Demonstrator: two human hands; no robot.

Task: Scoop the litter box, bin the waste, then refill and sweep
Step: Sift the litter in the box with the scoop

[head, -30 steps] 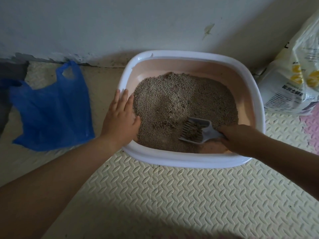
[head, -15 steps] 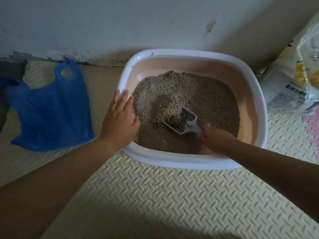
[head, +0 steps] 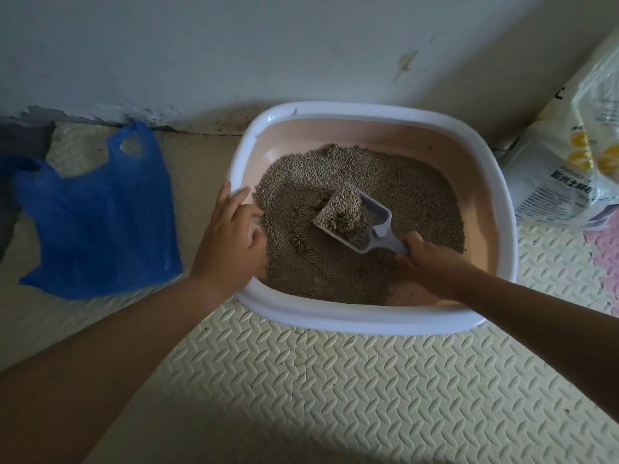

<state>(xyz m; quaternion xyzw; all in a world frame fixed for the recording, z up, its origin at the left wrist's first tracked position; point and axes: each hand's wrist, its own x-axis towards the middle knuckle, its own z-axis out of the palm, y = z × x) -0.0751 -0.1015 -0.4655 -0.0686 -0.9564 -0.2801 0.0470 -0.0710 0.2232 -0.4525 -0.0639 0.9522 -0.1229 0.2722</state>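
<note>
A white-rimmed litter box [head: 351, 110] with pink inner walls sits on the floor mat against the wall, holding grey-brown litter [head: 418, 195]. My right hand [head: 432, 262] grips the handle of a pale grey slotted scoop [head: 378, 229]. The scoop is lifted a little above the litter, and a heap of litter [head: 341, 209] lies on its blade. My left hand [head: 231, 242] rests on the box's left rim, fingers spread and reaching inside the edge.
A blue plastic bag [head: 97, 222] lies flat on the mat left of the box. A white litter sack [head: 569, 169] leans at the right against the wall. Cream foam mat [head: 335, 390] covers the floor in front; a pink mat tile [head: 603, 259] shows far right.
My right hand pushed the scoop from the box's near right side leftward through the litter, then turned and raised it with a heap of litter on it. My left hand stayed on the rim.
</note>
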